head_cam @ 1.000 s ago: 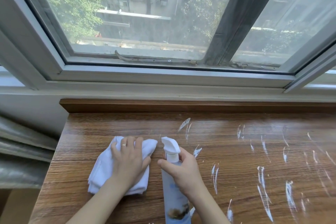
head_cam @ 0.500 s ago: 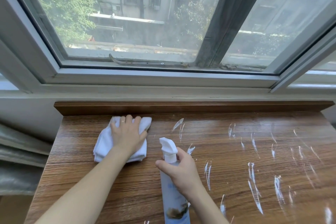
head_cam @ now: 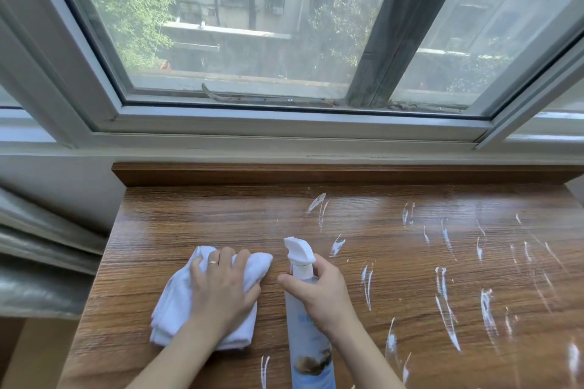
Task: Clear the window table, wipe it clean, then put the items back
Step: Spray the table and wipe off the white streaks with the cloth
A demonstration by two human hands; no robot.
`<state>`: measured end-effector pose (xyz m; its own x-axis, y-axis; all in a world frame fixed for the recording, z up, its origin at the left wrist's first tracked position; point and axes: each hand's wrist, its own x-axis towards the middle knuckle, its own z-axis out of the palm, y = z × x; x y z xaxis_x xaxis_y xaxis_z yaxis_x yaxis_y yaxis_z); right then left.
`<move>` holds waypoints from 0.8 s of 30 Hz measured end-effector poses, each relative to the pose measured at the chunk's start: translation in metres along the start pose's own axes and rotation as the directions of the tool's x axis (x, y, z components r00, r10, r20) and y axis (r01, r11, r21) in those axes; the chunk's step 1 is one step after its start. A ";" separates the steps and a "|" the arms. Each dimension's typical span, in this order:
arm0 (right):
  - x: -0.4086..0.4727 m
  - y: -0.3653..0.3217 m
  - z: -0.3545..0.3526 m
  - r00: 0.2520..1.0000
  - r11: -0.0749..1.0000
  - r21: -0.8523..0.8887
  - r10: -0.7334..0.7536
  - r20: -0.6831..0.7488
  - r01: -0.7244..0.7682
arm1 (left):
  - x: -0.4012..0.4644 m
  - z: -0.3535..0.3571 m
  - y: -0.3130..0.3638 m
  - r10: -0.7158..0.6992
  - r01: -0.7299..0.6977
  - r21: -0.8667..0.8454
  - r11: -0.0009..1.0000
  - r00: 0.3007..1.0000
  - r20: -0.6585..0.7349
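A brown wood-grain window table [head_cam: 189, 224] fills the lower view, with white streaks of foam [head_cam: 442, 294] across its middle and right side. My left hand [head_cam: 221, 290] lies flat on a folded white cloth [head_cam: 170, 309] on the table's left part, pressing it down. My right hand [head_cam: 319, 294] grips the neck of a pale blue spray bottle [head_cam: 308, 354] with a white trigger head, standing just right of the cloth.
A raised wooden ledge [head_cam: 316, 174] runs along the table's back, under the white window frame [head_cam: 284, 126]. Grey folded curtain fabric [head_cam: 41, 262] hangs off the table's left edge.
My left hand slid the cloth away to the back ledge, then drew it back toward me. The right hand kept holding the bottle in place.
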<state>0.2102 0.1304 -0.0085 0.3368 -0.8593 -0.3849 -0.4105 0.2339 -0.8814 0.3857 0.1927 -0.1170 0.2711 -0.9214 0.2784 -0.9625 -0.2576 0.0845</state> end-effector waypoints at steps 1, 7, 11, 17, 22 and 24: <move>-0.004 0.001 0.001 1.000 1.000 -0.005 0.004 0.000 -0.004 | 0.003 -0.001 0.000 0.012 -0.012 0.011 1.000 1.000 0.019; -0.043 0.016 0.007 1.000 0.999 -0.026 0.020 0.006 -0.020 | 0.024 0.003 -0.004 0.017 -0.019 0.037 0.999 0.998 0.061; -0.073 0.030 0.013 0.998 0.998 0.005 0.065 0.002 -0.065 | 0.035 0.003 -0.003 0.013 -0.017 0.045 0.999 0.995 0.094; -0.110 0.055 0.028 0.992 0.992 0.027 0.122 0.034 -0.123 | 0.032 -0.001 -0.002 0.002 -0.007 0.033 0.999 0.988 0.154; -0.129 0.063 0.031 0.991 0.992 0.010 0.122 0.054 -0.123 | 0.030 -0.002 0.000 -0.017 0.005 0.063 0.998 0.981 0.191; -0.133 0.066 0.030 0.990 0.993 0.011 0.120 0.071 -0.121 | 0.032 -0.005 0.001 -0.026 0.006 0.083 0.997 0.970 0.240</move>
<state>0.1639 0.2736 -0.0235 0.3440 -0.7908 -0.5063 -0.4388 0.3414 -0.8312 0.3929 0.1646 -0.1032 0.2863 -0.9574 0.0382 -0.9581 -0.2863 0.0063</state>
